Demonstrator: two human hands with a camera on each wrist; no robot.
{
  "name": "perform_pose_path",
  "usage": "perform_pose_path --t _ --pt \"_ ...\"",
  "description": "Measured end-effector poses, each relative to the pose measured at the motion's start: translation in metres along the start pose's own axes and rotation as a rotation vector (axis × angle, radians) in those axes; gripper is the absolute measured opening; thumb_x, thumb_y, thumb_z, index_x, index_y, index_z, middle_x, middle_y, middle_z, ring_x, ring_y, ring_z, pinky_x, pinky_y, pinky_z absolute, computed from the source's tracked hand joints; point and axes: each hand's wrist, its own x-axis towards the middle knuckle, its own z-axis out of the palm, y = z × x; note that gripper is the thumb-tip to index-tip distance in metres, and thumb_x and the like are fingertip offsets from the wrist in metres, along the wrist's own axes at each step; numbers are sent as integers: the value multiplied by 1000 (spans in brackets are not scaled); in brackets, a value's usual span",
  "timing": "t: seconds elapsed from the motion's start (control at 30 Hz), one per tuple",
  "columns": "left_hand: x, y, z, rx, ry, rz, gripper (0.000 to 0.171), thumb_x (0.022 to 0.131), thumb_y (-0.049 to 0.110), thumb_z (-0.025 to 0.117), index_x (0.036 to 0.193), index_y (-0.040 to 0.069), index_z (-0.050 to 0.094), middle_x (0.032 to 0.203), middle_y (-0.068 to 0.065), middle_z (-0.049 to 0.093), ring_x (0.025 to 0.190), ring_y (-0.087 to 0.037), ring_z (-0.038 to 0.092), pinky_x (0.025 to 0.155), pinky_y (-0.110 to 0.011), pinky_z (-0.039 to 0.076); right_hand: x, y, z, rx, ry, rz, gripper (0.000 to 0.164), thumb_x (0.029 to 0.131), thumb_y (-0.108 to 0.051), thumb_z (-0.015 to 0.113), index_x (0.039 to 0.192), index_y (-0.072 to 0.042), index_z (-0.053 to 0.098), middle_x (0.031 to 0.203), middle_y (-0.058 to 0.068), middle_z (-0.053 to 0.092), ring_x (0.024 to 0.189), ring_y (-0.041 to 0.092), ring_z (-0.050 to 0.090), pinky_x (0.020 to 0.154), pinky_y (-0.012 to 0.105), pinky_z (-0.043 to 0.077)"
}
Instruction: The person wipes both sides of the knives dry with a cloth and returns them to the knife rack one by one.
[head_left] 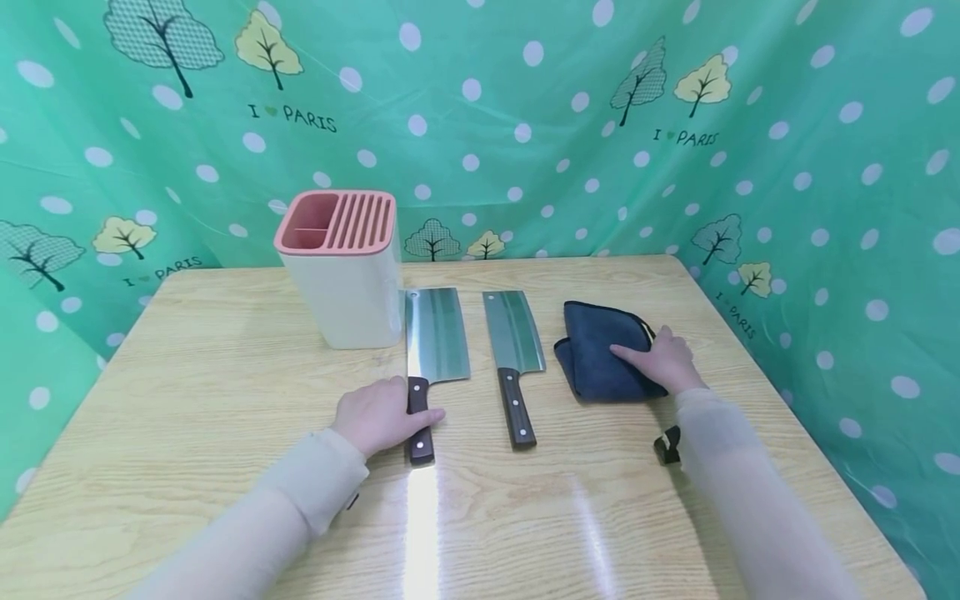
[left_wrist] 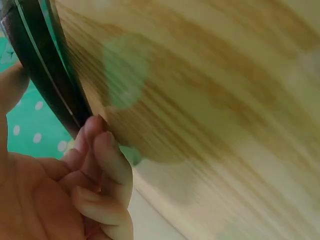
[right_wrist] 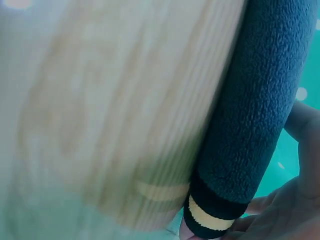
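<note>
Green polka-dot fabric [head_left: 450, 75] backs a pale wood-grain table [head_left: 187, 417]. The left hand [head_left: 381, 414] grips the dark handle [head_left: 418, 393] of a broad steel cleaver [head_left: 431, 354]; the right hand [head_left: 666, 362] pinches a folded, plush navy cloth [head_left: 606, 354] (its edge is trimmed in black). Between the hands lies a narrower, dark-handled steel cleaver [head_left: 514, 350]; beyond the left hand stands a white, pink-topped slotted holder [head_left: 348, 296].

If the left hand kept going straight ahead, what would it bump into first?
Beyond the knife it grips, the left hand would probably meet the other knife; its exact height is unclear.
</note>
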Motion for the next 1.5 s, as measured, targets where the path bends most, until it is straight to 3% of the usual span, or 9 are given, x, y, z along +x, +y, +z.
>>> perform_pose_path --t 0.23,0.33,0.47,0.57,0.7,1.03,1.2,1.33,1.5 --pt "9 -1 0 -65 -58 -31 49 82 59 64 90 11 61 77 -2 61 67 -19 57 50 -31 42 -2 1 -6 47 -66 0 108 89 -64 57 144 22 19 139 44 34 127 54 41 106 60 43" --pt "11 -2 0 -99 -81 -40 45 81 57 65 87 13 61 77 -2 62 68 -19 57 52 -30 43 -1 2 -8 84 -55 -2 85 87 -58 64 123 17 46 109 29 52 100 39 54 86 45 53" --pt "12 -4 -1 -120 -90 -67 40 79 53 66 84 13 61 76 -2 62 68 -19 57 52 -30 42 0 1 -9 126 -47 9 67 84 -54 70 103 8 51 93 13 49 87 27 50 76 33 49" --pt "12 -5 -1 -111 -80 -84 37 79 49 65 83 12 62 75 -2 62 66 -19 56 51 -30 41 0 1 -9 146 -63 19 80 83 -52 71 120 15 49 112 26 55 101 35 54 87 43 53" --pt "13 -5 -2 -116 -60 -106 37 79 47 66 83 11 63 74 -3 63 65 -18 57 50 -28 41 0 1 -10 198 -86 40 97 85 -46 71 142 20 28 143 38 38 130 47 43 111 56 41" --pt "16 -8 -2 -261 -53 -105 46 83 37 66 102 -4 57 83 -12 62 68 -21 60 54 -27 48 -5 -4 -6 524 -102 67 103 87 -28 69 154 9 0 160 32 10 147 46 21 123 55 25" --pt "16 -9 -1 -281 -83 -115 58 85 36 62 119 -10 49 91 -16 61 72 -23 61 56 -28 50 -6 -2 0 712 -114 83 103 88 -25 69 156 1 -3 162 26 10 148 40 22 122 52 28" --pt "16 -10 -1 -325 -96 -125 41 86 34 57 104 -3 55 84 -12 61 68 -21 60 53 -26 48 -7 -3 3 863 -137 123 103 89 -23 69 157 -3 -6 163 20 14 144 33 31 115 42 40" --pt "16 -10 0 -367 -98 -119 33 88 35 53 93 2 55 78 -10 60 63 -19 60 50 -25 46 -11 -8 3 963 -168 152 98 90 -19 69 157 -1 0 161 17 20 127 20 46 90 19 52"
